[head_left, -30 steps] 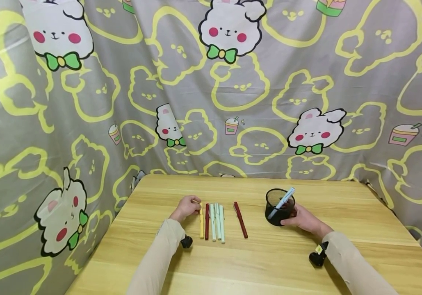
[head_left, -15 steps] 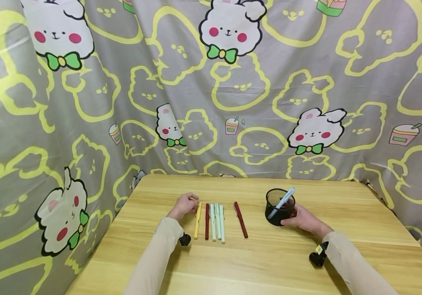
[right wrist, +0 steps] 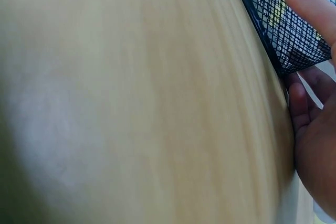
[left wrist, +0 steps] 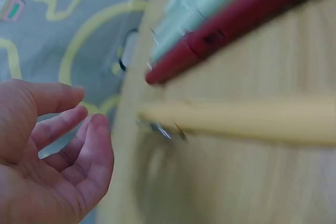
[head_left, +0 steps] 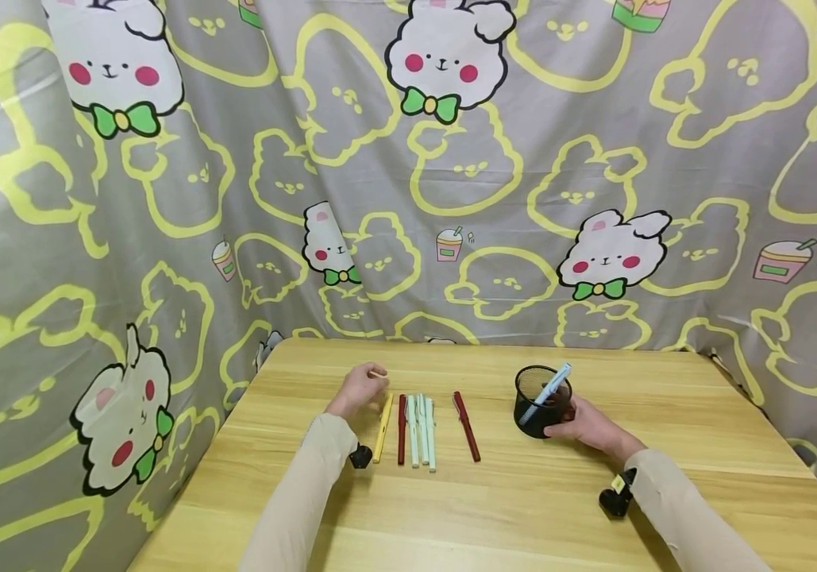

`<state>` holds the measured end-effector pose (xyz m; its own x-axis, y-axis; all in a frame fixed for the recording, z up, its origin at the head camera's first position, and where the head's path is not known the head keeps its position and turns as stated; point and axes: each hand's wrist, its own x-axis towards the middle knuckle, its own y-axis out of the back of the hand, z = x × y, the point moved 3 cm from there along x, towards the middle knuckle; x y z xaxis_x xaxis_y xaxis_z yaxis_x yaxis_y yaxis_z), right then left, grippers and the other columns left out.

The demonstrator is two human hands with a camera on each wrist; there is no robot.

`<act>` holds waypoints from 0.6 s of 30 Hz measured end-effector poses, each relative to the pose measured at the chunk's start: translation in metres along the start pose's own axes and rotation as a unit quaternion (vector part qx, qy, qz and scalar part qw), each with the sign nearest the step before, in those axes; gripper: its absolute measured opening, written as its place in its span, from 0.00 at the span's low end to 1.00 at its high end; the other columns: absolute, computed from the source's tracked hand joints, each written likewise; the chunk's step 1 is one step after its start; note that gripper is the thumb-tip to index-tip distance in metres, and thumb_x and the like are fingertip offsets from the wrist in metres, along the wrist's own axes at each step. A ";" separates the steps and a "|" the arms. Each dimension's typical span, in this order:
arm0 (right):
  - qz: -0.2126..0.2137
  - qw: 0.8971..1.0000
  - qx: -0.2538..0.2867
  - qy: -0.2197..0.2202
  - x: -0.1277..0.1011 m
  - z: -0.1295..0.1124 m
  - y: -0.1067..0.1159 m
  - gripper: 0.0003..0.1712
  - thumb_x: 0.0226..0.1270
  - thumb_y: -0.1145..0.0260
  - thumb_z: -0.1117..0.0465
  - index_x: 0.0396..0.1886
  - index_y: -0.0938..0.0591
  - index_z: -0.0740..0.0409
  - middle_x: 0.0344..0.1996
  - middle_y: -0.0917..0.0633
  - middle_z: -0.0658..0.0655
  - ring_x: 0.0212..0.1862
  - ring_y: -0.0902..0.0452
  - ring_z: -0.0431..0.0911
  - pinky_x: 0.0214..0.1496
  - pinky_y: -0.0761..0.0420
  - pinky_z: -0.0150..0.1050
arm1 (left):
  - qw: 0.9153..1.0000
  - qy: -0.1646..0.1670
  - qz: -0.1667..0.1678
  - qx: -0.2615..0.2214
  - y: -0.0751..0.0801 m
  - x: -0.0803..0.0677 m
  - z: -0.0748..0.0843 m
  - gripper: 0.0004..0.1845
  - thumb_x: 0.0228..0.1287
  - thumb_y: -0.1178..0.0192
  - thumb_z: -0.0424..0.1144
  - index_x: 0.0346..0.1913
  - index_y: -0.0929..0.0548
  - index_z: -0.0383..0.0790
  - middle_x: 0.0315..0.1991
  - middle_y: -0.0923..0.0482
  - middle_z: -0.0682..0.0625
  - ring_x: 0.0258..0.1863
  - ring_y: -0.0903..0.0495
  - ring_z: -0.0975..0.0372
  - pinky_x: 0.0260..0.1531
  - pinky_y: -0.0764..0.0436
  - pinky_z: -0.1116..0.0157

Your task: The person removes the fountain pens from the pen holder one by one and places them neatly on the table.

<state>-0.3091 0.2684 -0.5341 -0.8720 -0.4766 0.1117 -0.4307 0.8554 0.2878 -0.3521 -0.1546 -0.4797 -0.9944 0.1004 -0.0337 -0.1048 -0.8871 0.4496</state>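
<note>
The left hand (head_left: 360, 391) was seen at the far left end of a row of pens, its fingers loosely curled and, in the left wrist view (left wrist: 52, 150), relaxed and holding nothing; a small pale tip showed beside its fingertips in the head view, but what it was could not be told. The right hand (head_left: 589, 427) was wrapped around the near right side of a black mesh pen cup (head_left: 541, 400), fingers laid against the mesh (right wrist: 283, 30).

Nearest on the wooden table (head_left: 494, 516), the two sleeved forearms were stretched out. Just right of the left hand, a yellow pen (head_left: 383, 427) was laid at a slight slant, apart from the fingers. A dark red pen (head_left: 401, 430) was placed just beside it, then pale green pens (head_left: 421, 430) side by side. A second red pen (head_left: 466, 426) was set apart to the right, angled, between the row and the cup. A light blue pen (head_left: 549, 387) was leaned in the cup, its top tilted to the far right.

Behind the table, a grey curtain (head_left: 451, 183) printed with bunnies was hung.
</note>
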 end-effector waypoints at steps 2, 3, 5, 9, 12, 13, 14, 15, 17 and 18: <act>0.002 1.000 0.003 0.002 0.000 0.000 0.000 0.36 0.56 0.29 0.69 0.60 0.35 0.76 0.52 0.22 0.69 0.47 0.22 0.40 0.47 0.23 0.33 | 0.999 -0.026 0.000 0.022 -0.003 0.002 0.013 0.14 0.65 0.43 0.33 0.51 0.23 0.30 0.38 0.22 0.42 0.38 0.21 0.47 0.34 0.20 0.56; 0.003 1.000 0.004 0.002 0.000 0.000 0.001 0.35 0.56 0.29 0.69 0.60 0.35 0.76 0.52 0.22 0.69 0.47 0.22 0.40 0.47 0.23 0.33 | 0.999 -0.036 -0.001 0.030 -0.006 0.002 0.020 0.14 0.65 0.43 0.34 0.51 0.23 0.32 0.39 0.22 0.43 0.40 0.21 0.46 0.36 0.20 0.56; 0.001 1.000 0.005 0.004 0.000 0.000 0.001 0.35 0.56 0.30 0.69 0.60 0.35 0.76 0.52 0.22 0.68 0.48 0.22 0.40 0.47 0.23 0.33 | 0.997 -0.060 -0.009 0.040 -0.013 0.002 0.036 0.13 0.65 0.43 0.34 0.51 0.22 0.34 0.42 0.22 0.43 0.43 0.22 0.47 0.38 0.20 0.57; 0.002 1.000 0.004 0.007 0.000 0.001 0.002 0.35 0.56 0.30 0.69 0.61 0.35 0.76 0.51 0.21 0.66 0.48 0.22 0.40 0.47 0.23 0.33 | 0.994 -0.091 -0.043 0.041 -0.033 0.002 0.065 0.15 0.66 0.42 0.36 0.53 0.22 0.38 0.45 0.21 0.44 0.46 0.23 0.53 0.41 0.21 0.59; 0.005 1.000 0.000 0.008 0.000 0.001 0.002 0.36 0.56 0.29 0.69 0.61 0.35 0.75 0.51 0.20 0.64 0.48 0.22 0.41 0.46 0.23 0.33 | 0.991 -0.110 -0.074 0.033 -0.050 0.001 0.083 0.16 0.66 0.41 0.38 0.55 0.23 0.39 0.46 0.21 0.46 0.46 0.23 0.57 0.43 0.21 0.61; 0.005 1.000 -0.002 0.009 0.000 0.001 0.002 0.36 0.56 0.29 0.68 0.61 0.35 0.75 0.51 0.20 0.64 0.48 0.22 0.41 0.47 0.23 0.33 | 0.989 -0.115 -0.086 0.027 -0.056 0.000 0.089 0.16 0.67 0.41 0.38 0.55 0.23 0.40 0.46 0.21 0.47 0.45 0.23 0.58 0.43 0.21 0.61; 0.006 1.000 -0.004 0.008 0.000 0.001 0.002 0.37 0.55 0.29 0.68 0.62 0.35 0.74 0.51 0.20 0.64 0.48 0.22 0.41 0.47 0.23 0.33 | 0.988 -0.121 -0.096 0.020 -0.062 -0.001 0.094 0.16 0.67 0.41 0.38 0.55 0.23 0.40 0.46 0.21 0.47 0.45 0.22 0.58 0.43 0.21 0.62; 0.008 1.000 -0.005 0.007 0.000 0.001 0.002 0.37 0.55 0.29 0.68 0.62 0.35 0.74 0.51 0.20 0.64 0.48 0.22 0.41 0.47 0.23 0.33 | 0.986 -0.127 -0.106 0.014 -0.068 -0.001 0.098 0.16 0.67 0.41 0.38 0.56 0.23 0.40 0.46 0.21 0.48 0.45 0.22 0.59 0.43 0.21 0.63; 0.009 1.000 -0.006 0.003 0.000 0.002 0.002 0.37 0.55 0.28 0.67 0.62 0.35 0.73 0.51 0.20 0.64 0.48 0.22 0.41 0.47 0.23 0.33 | 0.983 -0.137 -0.122 0.000 -0.079 -0.003 0.106 0.16 0.66 0.40 0.38 0.56 0.23 0.40 0.47 0.21 0.46 0.44 0.22 0.60 0.42 0.21 0.64; 0.009 1.000 -0.005 0.002 0.000 0.002 0.001 0.38 0.55 0.28 0.67 0.62 0.35 0.73 0.51 0.20 0.65 0.48 0.22 0.41 0.47 0.23 0.33 | 0.982 -0.141 -0.129 -0.006 -0.084 -0.003 0.109 0.16 0.66 0.40 0.38 0.56 0.23 0.40 0.47 0.21 0.46 0.43 0.22 0.61 0.42 0.21 0.65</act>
<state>-0.3100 0.2701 -0.5358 -0.8789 -0.4615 0.1206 -0.4121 0.8620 0.2953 -0.3386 -0.0311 -0.4197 -0.8914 0.4413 0.1033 -0.3546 -0.8211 0.4472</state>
